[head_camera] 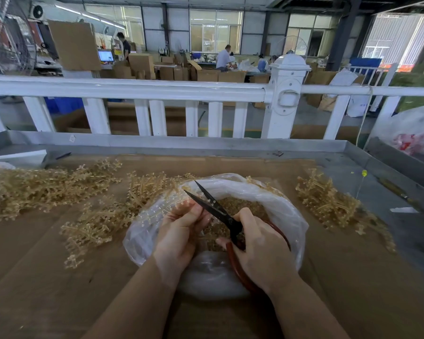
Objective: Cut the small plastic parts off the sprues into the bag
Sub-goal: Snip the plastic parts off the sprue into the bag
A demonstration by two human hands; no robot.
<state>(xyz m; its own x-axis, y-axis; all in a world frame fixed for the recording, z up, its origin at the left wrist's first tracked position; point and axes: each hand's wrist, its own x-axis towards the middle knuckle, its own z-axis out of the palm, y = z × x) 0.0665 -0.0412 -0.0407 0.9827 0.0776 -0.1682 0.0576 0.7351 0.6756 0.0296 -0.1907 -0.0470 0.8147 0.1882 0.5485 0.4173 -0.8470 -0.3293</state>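
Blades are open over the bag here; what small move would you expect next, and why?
Probably closing the scissors on the sprue. The right hand grips the red handles with the blades spread, the left hand holds the sprue up beside them above the bag, which already holds cut parts, so a snipped piece should drop in.

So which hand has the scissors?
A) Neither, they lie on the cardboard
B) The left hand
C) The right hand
C: the right hand grips the red handles of the scissors, blades open over the plastic bag, while the left hand holds a sprue.
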